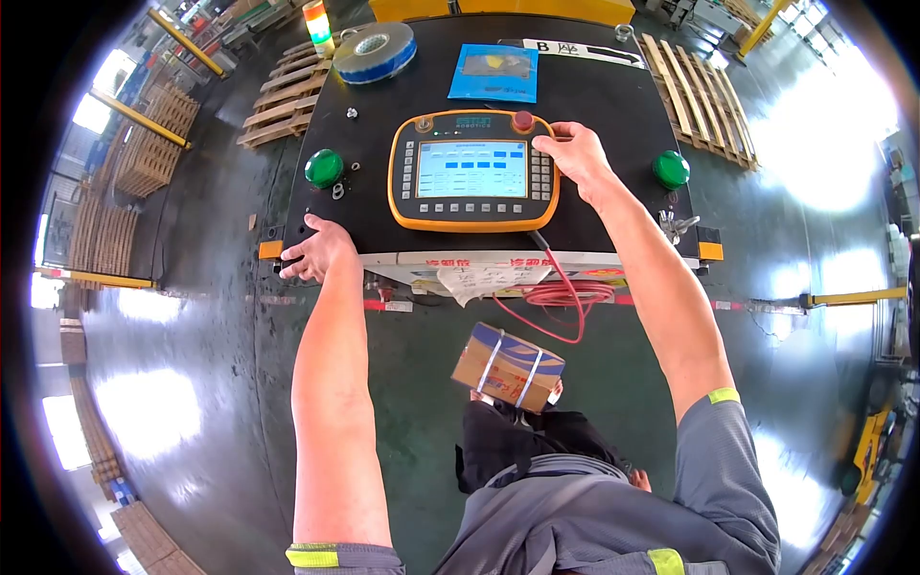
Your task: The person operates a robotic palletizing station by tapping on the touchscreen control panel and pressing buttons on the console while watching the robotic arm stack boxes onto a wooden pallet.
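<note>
An orange-and-black teach pendant [474,213] lies on the black tabletop [460,259], its screen lit with a page of blue buttons. My right hand [580,158] grips the pendant's right edge, the thumb by the keys just below the red stop button [522,121]. Its other fingers are partly hidden. On the front left corner rests my left hand [324,251], fingers spread and holding nothing. A green dome button [324,168] sits beyond it, with small metal rings near. A red cable [582,305] runs from the pendant down to a coil at the front.
A tape roll [376,53] and a blue sheet [493,88] lie at the back. A second green button [671,170] and wing-shaped metal pieces [677,226] are at the right. A strapped carton [508,367] is low by my feet. Wooden pallets [698,96] stand behind the table.
</note>
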### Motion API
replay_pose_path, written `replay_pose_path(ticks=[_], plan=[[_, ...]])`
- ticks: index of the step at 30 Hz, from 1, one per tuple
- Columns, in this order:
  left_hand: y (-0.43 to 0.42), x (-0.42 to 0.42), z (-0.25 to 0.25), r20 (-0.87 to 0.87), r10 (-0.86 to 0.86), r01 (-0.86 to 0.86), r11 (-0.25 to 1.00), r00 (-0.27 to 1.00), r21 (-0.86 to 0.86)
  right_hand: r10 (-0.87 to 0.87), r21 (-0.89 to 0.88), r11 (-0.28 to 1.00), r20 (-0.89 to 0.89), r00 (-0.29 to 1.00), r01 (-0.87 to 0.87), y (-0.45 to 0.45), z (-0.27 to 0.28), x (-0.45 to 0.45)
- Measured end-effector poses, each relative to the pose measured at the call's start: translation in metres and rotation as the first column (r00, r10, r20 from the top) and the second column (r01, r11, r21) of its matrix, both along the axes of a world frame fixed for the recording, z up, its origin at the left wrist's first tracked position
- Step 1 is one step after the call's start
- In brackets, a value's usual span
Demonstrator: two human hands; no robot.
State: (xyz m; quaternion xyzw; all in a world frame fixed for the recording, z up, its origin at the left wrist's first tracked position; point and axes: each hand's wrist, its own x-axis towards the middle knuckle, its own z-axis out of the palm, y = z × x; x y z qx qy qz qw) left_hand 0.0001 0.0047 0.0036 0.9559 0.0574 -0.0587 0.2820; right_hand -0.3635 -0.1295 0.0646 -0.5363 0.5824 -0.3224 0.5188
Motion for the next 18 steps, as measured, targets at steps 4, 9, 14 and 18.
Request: replay_pose_path(ticks=[4,9,14,18], plan=[[0.001,-0.004,0.001,0.015,0.012,-0.012,1.000,1.000,-0.026,-0.064,-0.033,0.997,0.027,0.998,0.065,0.013,-0.012,-0.007],[0.000,-0.002,-0.001,0.024,0.030,-0.029,0.998,0.999,-0.048,-0.229,-0.475,0.849,0.060,0.972,0.229,0.063,-0.062,-0.064],[-0.001,0.005,-0.011,0.053,0.022,-0.022,1.000,0.998,-0.006,-0.249,-0.719,0.685,-0.082,0.965,0.116,0.104,-0.081,-0.088],[0.002,-0.001,-0.008,0.057,0.012,-0.012,1.000,0.998,-0.007,-0.318,-0.723,0.670,-0.072,0.945,0.170,0.103,-0.083,-0.080]])
